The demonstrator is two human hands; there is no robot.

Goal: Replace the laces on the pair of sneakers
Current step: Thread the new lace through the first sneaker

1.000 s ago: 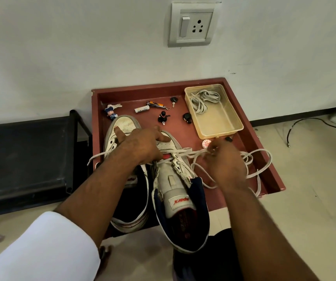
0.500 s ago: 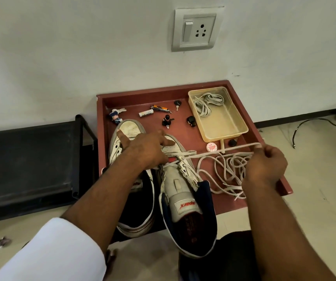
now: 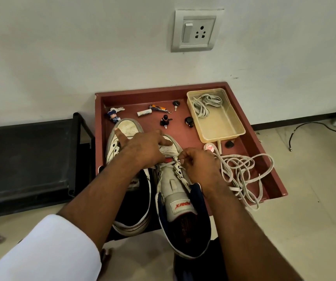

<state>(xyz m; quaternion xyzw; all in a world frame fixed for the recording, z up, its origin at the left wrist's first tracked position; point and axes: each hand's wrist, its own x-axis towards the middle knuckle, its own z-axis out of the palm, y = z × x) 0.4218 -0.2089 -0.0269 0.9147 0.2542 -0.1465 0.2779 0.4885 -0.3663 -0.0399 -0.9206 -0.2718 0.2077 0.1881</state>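
Observation:
Two white sneakers stand toe-away on a red tray. The right sneaker has a white tongue and navy collar; the left sneaker lies beside it, partly under my forearm. My left hand presses flat on the toe area of the right sneaker, fingers spread. At the right sneaker's eyelets, my right hand pinches a white lace. The rest of that lace lies in loose loops on the tray to the right.
A beige plastic bin with another coiled lace sits at the tray's back right. Small items (a battery, keys, a figurine, a nail clipper) lie along the tray's back. A black bench stands left. A wall socket is above.
My right hand, which had pulled the lace out to the right, has come back to the right sneaker's eyelets. The lace has dropped into loops on the tray. My left hand stayed put.

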